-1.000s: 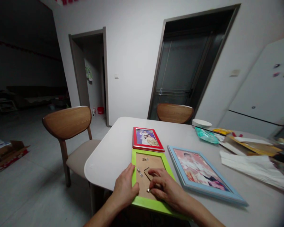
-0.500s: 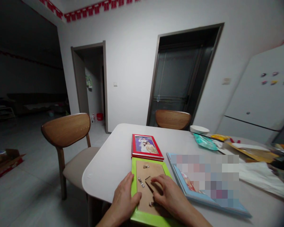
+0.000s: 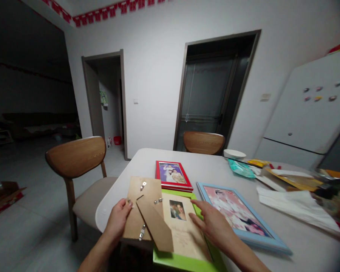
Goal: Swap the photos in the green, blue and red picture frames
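Note:
My left hand [image 3: 119,217] grips the left edge of a brown backing board [image 3: 133,223] with metal clips and a fold-out stand leg. The board is tilted off the green picture frame [image 3: 170,258] and overlaps its left side. Inside the frame lies a cream paper sheet [image 3: 187,236] with a small printed photo. My right hand [image 3: 212,223] reaches over the frame's right side, fingers apart, fingertips at the sheet's upper right edge. Just beyond stands a red picture frame [image 3: 174,175], lying face up. To the right, a light blue picture frame [image 3: 243,215] also lies face up.
On the table [image 3: 204,170], the right side holds a white bowl [image 3: 234,154], a teal packet [image 3: 240,168], white paper [image 3: 294,206] and a brown envelope [image 3: 297,180]. A wooden chair [image 3: 76,158] stands at the left, another chair [image 3: 204,142] behind the table.
The backing board has come off the green frame and moved left in my left hand, uncovering the sheet. My right hand has left the stand leg and moved right.

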{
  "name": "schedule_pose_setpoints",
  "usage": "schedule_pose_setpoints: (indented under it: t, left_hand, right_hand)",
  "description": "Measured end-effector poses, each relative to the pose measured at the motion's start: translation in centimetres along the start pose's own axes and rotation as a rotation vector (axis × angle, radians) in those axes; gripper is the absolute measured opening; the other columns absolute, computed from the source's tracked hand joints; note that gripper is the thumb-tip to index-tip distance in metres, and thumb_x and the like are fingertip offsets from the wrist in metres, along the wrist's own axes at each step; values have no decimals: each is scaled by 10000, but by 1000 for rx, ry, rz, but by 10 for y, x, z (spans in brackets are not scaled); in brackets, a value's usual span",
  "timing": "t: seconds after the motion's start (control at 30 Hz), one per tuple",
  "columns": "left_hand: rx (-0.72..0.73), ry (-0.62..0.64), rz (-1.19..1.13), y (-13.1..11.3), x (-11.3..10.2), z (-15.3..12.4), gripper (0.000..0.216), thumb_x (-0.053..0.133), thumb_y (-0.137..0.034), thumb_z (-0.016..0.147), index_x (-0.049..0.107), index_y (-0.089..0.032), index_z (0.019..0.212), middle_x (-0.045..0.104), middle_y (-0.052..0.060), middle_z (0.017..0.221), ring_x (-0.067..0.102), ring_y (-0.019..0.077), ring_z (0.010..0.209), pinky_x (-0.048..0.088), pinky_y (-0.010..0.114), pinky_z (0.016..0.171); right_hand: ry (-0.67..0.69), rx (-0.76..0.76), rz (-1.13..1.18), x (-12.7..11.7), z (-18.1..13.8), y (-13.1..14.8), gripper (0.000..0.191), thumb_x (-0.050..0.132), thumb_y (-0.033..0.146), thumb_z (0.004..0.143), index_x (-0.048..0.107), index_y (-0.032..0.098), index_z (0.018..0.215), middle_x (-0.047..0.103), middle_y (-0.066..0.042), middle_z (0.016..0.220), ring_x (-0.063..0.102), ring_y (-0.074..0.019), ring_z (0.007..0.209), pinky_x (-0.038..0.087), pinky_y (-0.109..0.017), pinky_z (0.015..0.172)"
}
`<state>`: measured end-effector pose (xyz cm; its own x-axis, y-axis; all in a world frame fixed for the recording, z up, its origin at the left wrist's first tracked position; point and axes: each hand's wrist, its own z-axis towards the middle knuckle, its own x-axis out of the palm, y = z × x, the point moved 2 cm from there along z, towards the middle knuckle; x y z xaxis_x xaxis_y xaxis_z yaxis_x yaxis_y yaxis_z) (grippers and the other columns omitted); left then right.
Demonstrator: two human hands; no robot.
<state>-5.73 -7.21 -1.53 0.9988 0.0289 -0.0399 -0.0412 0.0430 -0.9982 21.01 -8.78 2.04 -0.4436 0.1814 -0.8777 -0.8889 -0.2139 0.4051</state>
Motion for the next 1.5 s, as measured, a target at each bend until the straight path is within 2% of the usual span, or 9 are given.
schedule_pose_setpoints:
  t: [0.17, 0.4, 0.5, 0.63, 0.8, 1.03, 1.2, 1.33, 1.5]
  left_hand:
    - [-25, -17, 144, 13, -32, 6, 278, 447, -430, 700, 495, -165, 769, 608, -17, 617, 578, 161, 557, 418, 227, 492]
    - [14, -134, 518, 10, -50, 14, 395, 496, -307, 678, 473, -130, 1031, 551, -38, 552, 565, 189, 595, 393, 255, 551]
    - [61, -204, 651, 3, -48, 11, 455, 515, -259, 661, 454, -119, 1090, 595, 39, 780, 559, 225, 787, 387, 312, 704]
    - [166, -179, 705, -12, -13, -8, 463, 504, -218, 662, 450, -133, 1114, 500, 88, 1124, 454, 212, 1046, 310, 306, 901]
    - [366, 232, 613, -27, 68, -45, 557, 571, -231, 625, 429, -168, 1160, 439, 90, 1235, 370, 238, 1140, 278, 360, 975]
    - [679, 348, 639, -51, 115, -63, 493, 490, -172, 682, 415, -147, 1169, 461, 91, 1213, 407, 230, 1100, 332, 355, 949]
    - [695, 134, 552, -57, 96, -59, 500, 386, -83, 684, 389, -180, 1174, 553, 70, 1044, 511, 188, 951, 438, 299, 827]
    - [468, -132, 409, -47, 58, -47, 539, 394, -128, 678, 325, -171, 1210, 488, 73, 1145, 501, 191, 983, 484, 251, 714]
    - [247, -137, 487, -23, 28, -45, 450, 415, -188, 686, 422, -131, 1132, 517, 84, 1140, 478, 229, 1044, 388, 338, 884]
  right_hand:
    - [63, 109, -178, 15, -3, -25, 427, 453, 257, 694, 491, 118, 1097, 582, -150, 1000, 556, -241, 884, 385, -322, 749]
    - [146, 153, -177, 17, 6, -24, 517, 409, 126, 644, 419, 72, 1158, 608, -173, 937, 570, -246, 857, 381, -306, 701]
    - [97, 195, -115, 10, 8, -27, 569, 417, 127, 608, 400, 72, 1174, 605, -167, 959, 571, -245, 848, 382, -307, 704]
    - [55, 364, 248, -5, 7, -23, 610, 377, 177, 624, 326, 91, 1225, 629, -111, 871, 594, -199, 698, 414, -291, 627]
    - [62, 506, 891, -24, 2, 5, 665, 313, 241, 676, 115, 176, 1308, 630, -25, 696, 541, -131, 431, 416, -251, 451]
    - [4, 430, 877, -34, -2, 20, 681, 387, 289, 676, 162, 187, 1310, 644, -37, 768, 562, -130, 464, 441, -253, 462]
    - [76, 367, 898, -26, 4, 2, 667, 402, 222, 662, 190, 171, 1292, 611, -66, 910, 591, -140, 595, 453, -252, 517]
    - [88, 302, 368, -14, 8, -22, 576, 388, 189, 660, 346, 104, 1228, 629, -87, 849, 595, -189, 701, 444, -303, 650]
    - [15, 176, -1, 8, 8, -37, 487, 379, 141, 661, 467, 109, 1139, 563, -121, 1095, 524, -213, 979, 359, -304, 851]
